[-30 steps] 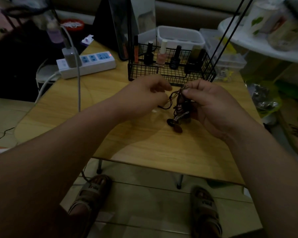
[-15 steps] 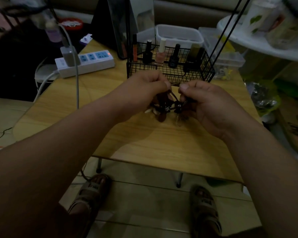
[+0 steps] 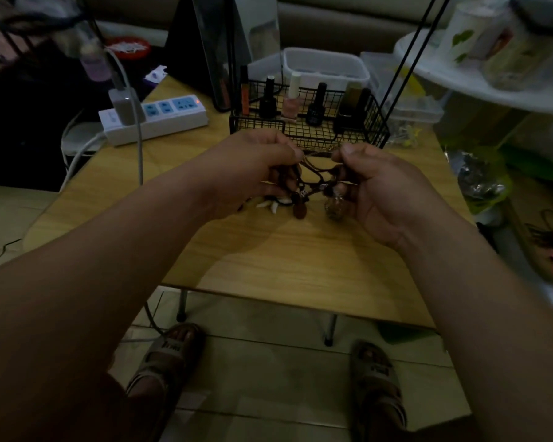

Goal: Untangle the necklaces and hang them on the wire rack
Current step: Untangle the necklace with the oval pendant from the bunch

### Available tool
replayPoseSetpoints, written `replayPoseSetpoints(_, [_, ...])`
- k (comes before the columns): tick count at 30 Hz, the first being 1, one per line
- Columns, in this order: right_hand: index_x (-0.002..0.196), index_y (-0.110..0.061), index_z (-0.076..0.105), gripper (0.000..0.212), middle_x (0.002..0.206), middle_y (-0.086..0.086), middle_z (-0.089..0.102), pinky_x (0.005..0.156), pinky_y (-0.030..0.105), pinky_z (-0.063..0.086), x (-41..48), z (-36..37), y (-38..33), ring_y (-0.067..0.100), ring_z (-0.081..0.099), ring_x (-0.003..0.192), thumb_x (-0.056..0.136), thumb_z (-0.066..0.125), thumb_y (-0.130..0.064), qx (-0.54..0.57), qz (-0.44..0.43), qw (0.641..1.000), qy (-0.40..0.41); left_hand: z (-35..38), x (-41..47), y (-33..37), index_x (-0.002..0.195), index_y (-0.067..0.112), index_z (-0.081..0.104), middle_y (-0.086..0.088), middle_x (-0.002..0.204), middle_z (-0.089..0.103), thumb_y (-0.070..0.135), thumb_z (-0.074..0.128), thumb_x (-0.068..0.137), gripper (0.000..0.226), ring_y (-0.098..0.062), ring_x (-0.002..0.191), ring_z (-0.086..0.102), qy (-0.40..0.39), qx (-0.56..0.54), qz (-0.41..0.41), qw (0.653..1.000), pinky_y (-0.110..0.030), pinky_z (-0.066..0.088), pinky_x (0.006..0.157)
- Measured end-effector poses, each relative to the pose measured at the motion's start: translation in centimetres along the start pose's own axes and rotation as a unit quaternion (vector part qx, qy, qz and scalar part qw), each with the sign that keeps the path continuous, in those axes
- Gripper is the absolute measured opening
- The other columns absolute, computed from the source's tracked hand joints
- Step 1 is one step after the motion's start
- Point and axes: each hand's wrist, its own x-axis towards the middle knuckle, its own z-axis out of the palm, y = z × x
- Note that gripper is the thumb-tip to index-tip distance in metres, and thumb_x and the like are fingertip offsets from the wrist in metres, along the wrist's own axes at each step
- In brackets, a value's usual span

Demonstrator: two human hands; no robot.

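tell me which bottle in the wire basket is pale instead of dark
The pink bottle with the white cap, standing in the middle of the wire basket; the bottles beside it are black with black caps.

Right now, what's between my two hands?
In the head view, tangled necklace cords stretch between the left hand and the right hand, pendants dangling below.

left hand (image 3: 253,167) | right hand (image 3: 374,186) | both pinch tangled necklaces (image 3: 313,183) above table (image 3: 300,256)

Wood-grain table (image 3: 300,260); black wire basket (image 3: 316,135).
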Motion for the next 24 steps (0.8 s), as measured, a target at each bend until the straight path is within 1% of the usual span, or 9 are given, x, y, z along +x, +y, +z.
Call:
replayPoseSetpoints(3, [0.095, -0.015, 0.06, 0.019, 0.074, 0.001, 0.056, 0.052, 0.026, 0.05, -0.3, 0.3, -0.1, 0.011, 0.057, 0.057, 0.109, 0.051, -0.026, 0.006, -0.008, 1.0, -0.013, 0.1, -0.2, 0.2, 0.089, 0.015, 0.064, -0.006, 0.09, 0.067, 0.011, 0.058, 0.101, 0.015, -0.019, 0.089, 0.067, 0.02, 0.001, 0.013, 1.0, -0.038, 0.057, 0.089])
replayPoseSetpoints(7, [0.086, -0.018, 0.06, 0.028, 0.077, 0.0, 0.063, 0.076, 0.036, 0.051, -0.6, 0.1, 0.1, 0.019, 0.065, 0.079, 0.108, 0.053, -0.034, -0.042, -0.043, 0.998, 0.001, 0.0, -0.2, 0.3, 0.086, 0.015, 0.065, -0.005, 0.085, 0.067, 0.021, 0.064, 0.099, 0.013, -0.022, 0.09, 0.067, 0.02, 0.058, 0.028, 0.998, -0.047, 0.055, 0.098])
replayPoseSetpoints(10, [0.083, -0.017, 0.059, 0.032, 0.072, -0.001, 0.061, 0.086, 0.04, 0.053, -0.8, -0.1, -0.3, 0.02, 0.069, 0.081, 0.108, 0.051, -0.036, -0.031, -0.062, 0.998, -0.005, -0.2, -0.4, 0.3, 0.09, 0.016, 0.062, -0.009, 0.089, 0.068, 0.029, 0.071, 0.097, 0.017, -0.013, 0.082, 0.067, -0.004, 0.159, 0.045, 0.986, -0.032, 0.055, 0.078])
replayPoseSetpoints(12, [0.085, -0.016, 0.058, 0.031, 0.067, -0.002, 0.055, 0.08, 0.038, 0.055, -0.9, -0.2, -0.9, 0.018, 0.063, 0.069, 0.108, 0.051, -0.036, -0.007, -0.073, 0.997, -0.011, -0.3, -0.6, 0.3, 0.102, 0.018, 0.067, -0.008, 0.088, 0.071, 0.028, 0.072, 0.096, 0.013, -0.012, 0.079, 0.066, -0.016, 0.2, 0.048, 0.978, -0.033, 0.052, 0.073])
replayPoseSetpoints(14, [0.087, -0.017, 0.057, 0.03, 0.065, -0.003, 0.048, 0.065, 0.032, 0.053, -0.9, -0.2, -1.3, 0.013, 0.053, 0.06, 0.108, 0.051, -0.036, 0.006, -0.073, 0.997, -0.015, -0.4, -0.7, 0.4, 0.106, 0.025, 0.071, 0.0, 0.082, 0.069, 0.028, 0.07, 0.098, 0.008, -0.01, 0.074, 0.063, -0.014, 0.227, 0.056, 0.972, -0.032, 0.049, 0.07])
replayPoseSetpoints(17, [0.089, -0.017, 0.057, 0.027, 0.063, -0.004, 0.042, 0.049, 0.025, 0.03, -0.6, -0.3, -1.6, 0.01, 0.037, 0.053, 0.107, 0.053, -0.037, 0.0, -0.072, 0.997, -0.029, -0.6, -0.6, 0.5, 0.099, 0.028, 0.075, 0.003, 0.074, 0.068, 0.033, 0.061, 0.103, 0.015, -0.018, 0.071, 0.058, 0.004, 0.234, 0.064, 0.97, -0.038, 0.046, 0.069])
replayPoseSetpoints(20, [0.09, -0.016, 0.058, 0.026, 0.062, -0.004, 0.04, 0.047, 0.025, 0.018, -0.2, -0.4, -1.5, 0.01, 0.03, 0.051, 0.106, 0.054, -0.036, -0.025, -0.069, 0.997, -0.039, -0.8, -0.6, 0.8, 0.099, 0.024, 0.077, -0.002, 0.077, 0.074, 0.035, 0.051, 0.108, 0.029, -0.026, 0.081, 0.063, 0.007, 0.196, 0.06, 0.979, -0.056, 0.051, 0.085])
replayPoseSetpoints(22, [0.088, -0.017, 0.057, 0.028, 0.061, -0.005, 0.039, 0.047, 0.026, 0.018, -0.1, -0.5, -1.4, 0.01, 0.03, 0.051, 0.105, 0.056, -0.039, -0.061, -0.069, 0.995, -0.034, -0.9, -0.6, 1.1, 0.1, 0.018, 0.076, -0.007, 0.086, 0.077, 0.031, 0.047, 0.11, 0.034, -0.025, 0.089, 0.07, 0.013, 0.165, 0.062, 0.984, -0.054, 0.051, 0.1])
replayPoseSetpoints(24, [0.083, -0.019, 0.055, 0.031, 0.061, -0.004, 0.037, 0.047, 0.028, 0.02, -0.2, -0.5, -1.3, 0.011, 0.03, 0.05, 0.104, 0.057, -0.041, -0.084, -0.073, 0.993, -0.025, -0.9, -0.6, 1.2, 0.097, 0.015, 0.075, -0.006, 0.094, 0.077, 0.028, 0.047, 0.11, 0.034, -0.022, 0.092, 0.073, 0.023, 0.156, 0.072, 0.985, -0.05, 0.053, 0.104])
